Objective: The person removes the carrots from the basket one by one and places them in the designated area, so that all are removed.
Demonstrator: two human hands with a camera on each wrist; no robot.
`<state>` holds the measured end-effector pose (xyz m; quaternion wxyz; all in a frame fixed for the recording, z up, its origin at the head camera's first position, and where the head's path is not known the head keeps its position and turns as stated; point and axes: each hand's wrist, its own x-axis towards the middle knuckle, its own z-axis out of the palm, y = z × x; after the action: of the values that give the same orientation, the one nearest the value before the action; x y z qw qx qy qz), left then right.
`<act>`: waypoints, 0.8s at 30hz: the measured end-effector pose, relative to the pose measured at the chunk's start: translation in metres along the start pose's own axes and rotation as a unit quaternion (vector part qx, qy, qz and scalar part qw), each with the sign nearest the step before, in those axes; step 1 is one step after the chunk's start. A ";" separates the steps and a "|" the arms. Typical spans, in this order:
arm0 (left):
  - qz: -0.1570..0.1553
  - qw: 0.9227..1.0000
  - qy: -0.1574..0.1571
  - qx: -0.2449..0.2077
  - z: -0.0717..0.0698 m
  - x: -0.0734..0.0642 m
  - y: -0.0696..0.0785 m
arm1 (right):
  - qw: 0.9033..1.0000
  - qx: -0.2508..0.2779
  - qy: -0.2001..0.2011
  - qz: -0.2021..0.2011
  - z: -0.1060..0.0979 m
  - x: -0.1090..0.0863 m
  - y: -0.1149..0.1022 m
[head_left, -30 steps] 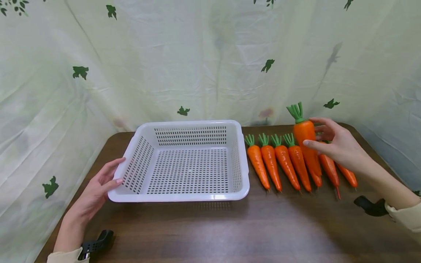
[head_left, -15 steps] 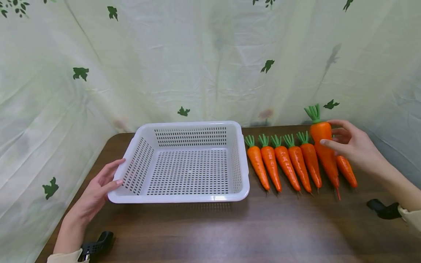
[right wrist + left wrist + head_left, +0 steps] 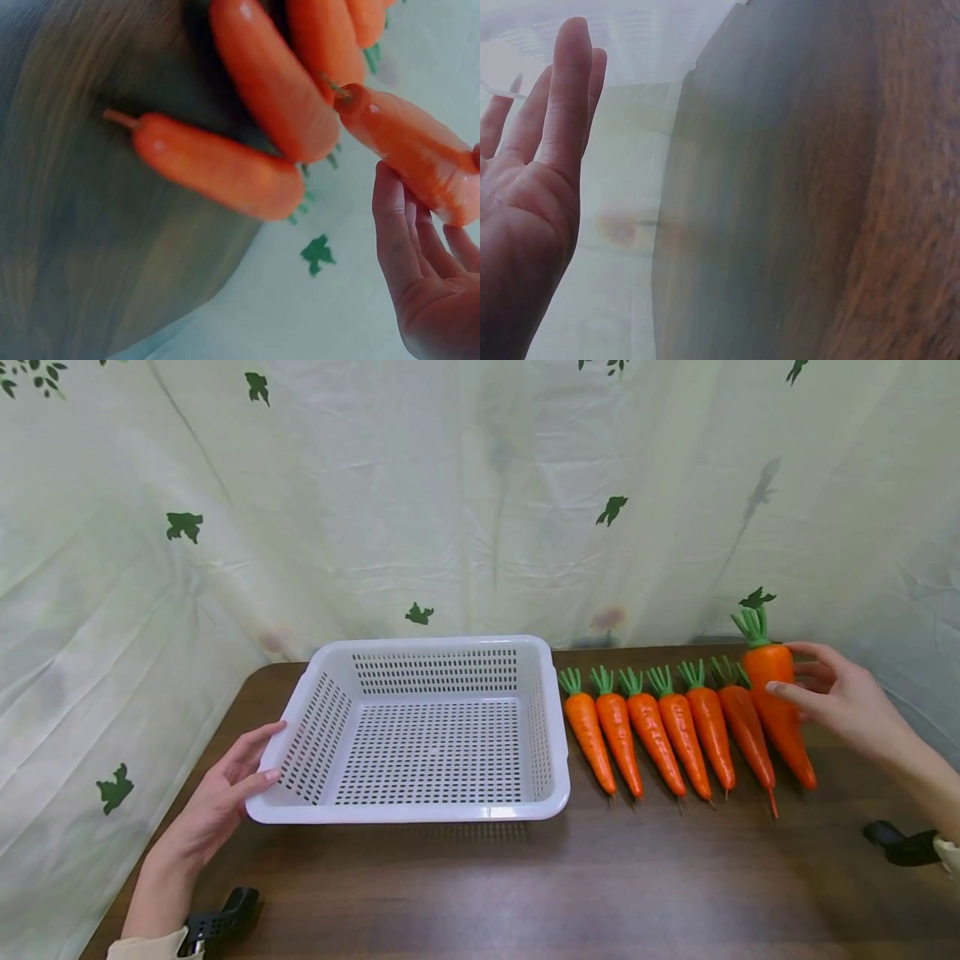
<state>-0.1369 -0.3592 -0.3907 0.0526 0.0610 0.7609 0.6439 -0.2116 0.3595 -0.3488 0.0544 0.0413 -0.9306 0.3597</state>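
My right hand (image 3: pixel 847 697) holds an orange carrot (image 3: pixel 767 670) with a stubby green top, pinched between thumb and fingers near its thick end. In the head view, it overlaps the rightmost carrot of a row on the table, hiding much of it. The right wrist view shows the held carrot (image 3: pixel 409 135) raised apart from the lying carrot (image 3: pixel 217 165) at the row's end. My left hand (image 3: pixel 217 810) touches the left rim of a white perforated plastic basket (image 3: pixel 408 812). Its fingers look extended in the left wrist view. Inside, the basket holds nothing.
Several carrots lie side by side right of the basket, green tops toward the back; the first carrot (image 3: pixel 588 739) is close to its rim. The brown wooden table (image 3: pixel 480 893) ends at a pale leaf-print curtain (image 3: pixel 480 502). Black straps sit on both wrists.
My right hand has carried the carrot to the right along the row, uncovering the lying carrots it passed over. The left hand and the basket have stayed in place.
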 end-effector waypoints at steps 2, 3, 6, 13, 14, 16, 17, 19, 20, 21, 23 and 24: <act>-0.001 1.000 0.000 -0.001 0.000 0.000 0.000 | 1.000 -0.007 0.001 0.002 -0.002 0.000 0.005; -0.003 1.000 0.000 -0.001 0.000 0.000 0.000 | 1.000 -0.012 0.001 0.004 -0.003 0.000 0.008; -0.004 1.000 0.001 0.000 0.000 -0.001 0.000 | 1.000 -0.021 0.000 0.011 -0.007 0.001 0.014; 0.001 1.000 -0.002 0.001 0.000 0.000 0.000 | 0.998 -0.059 0.011 0.022 -0.013 0.001 0.027; 0.001 1.000 -0.002 0.001 0.000 0.000 0.000 | 0.997 -0.066 0.013 0.024 -0.013 0.000 0.029; 0.001 1.000 -0.002 0.002 0.000 0.000 0.000 | 0.996 -0.084 0.020 0.027 -0.014 0.000 0.033; 0.001 1.000 -0.001 0.002 0.000 0.000 0.000 | 0.995 -0.090 0.021 0.027 -0.014 0.000 0.035; 0.001 1.000 -0.001 0.001 0.000 0.000 0.000 | 0.995 -0.093 0.021 0.026 -0.015 0.000 0.039; 0.000 1.000 0.000 0.000 0.000 0.000 0.000 | 0.995 -0.095 0.021 0.024 -0.016 0.000 0.041; 0.000 1.000 0.000 0.000 0.000 0.000 0.000 | 0.995 -0.097 0.020 0.024 -0.017 0.000 0.043; 0.001 1.000 0.001 0.001 0.000 0.000 0.000 | 0.995 -0.100 0.014 0.025 -0.018 0.000 0.047; 0.001 1.000 0.001 0.001 0.000 -0.001 0.000 | 0.994 -0.101 0.010 0.028 -0.019 0.000 0.049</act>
<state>-0.1364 -0.3593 -0.3907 0.0508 0.0610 0.7618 0.6430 -0.2164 0.4081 -0.3675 0.0576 0.0060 -0.9623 0.2658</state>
